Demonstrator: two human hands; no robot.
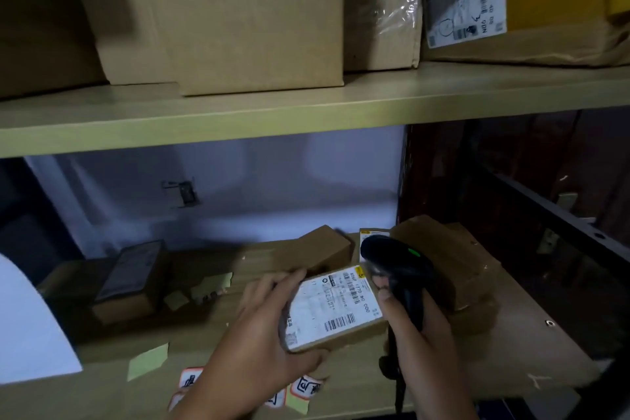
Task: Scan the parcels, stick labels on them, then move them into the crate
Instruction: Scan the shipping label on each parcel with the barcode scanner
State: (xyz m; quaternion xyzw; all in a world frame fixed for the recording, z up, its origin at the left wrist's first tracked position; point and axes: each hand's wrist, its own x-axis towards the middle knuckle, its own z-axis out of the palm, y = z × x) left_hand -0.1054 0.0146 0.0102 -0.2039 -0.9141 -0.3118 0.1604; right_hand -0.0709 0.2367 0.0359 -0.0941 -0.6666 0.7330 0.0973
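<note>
On the tan wooden shelf (531, 361), lower frame, the left hand (262, 327) grips a flat brown labelled parcel (335, 309); the right hand (419, 327) grips a black handheld scanner (397, 264) at the parcel's right edge.

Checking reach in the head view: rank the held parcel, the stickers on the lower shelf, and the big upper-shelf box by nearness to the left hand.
1. Held parcel, in the left hand.
2. Stickers, just below the hand.
3. Big box, on the upper shelf.

Dim room; beige shelf (306, 119) before pale wall (272, 187).
</note>
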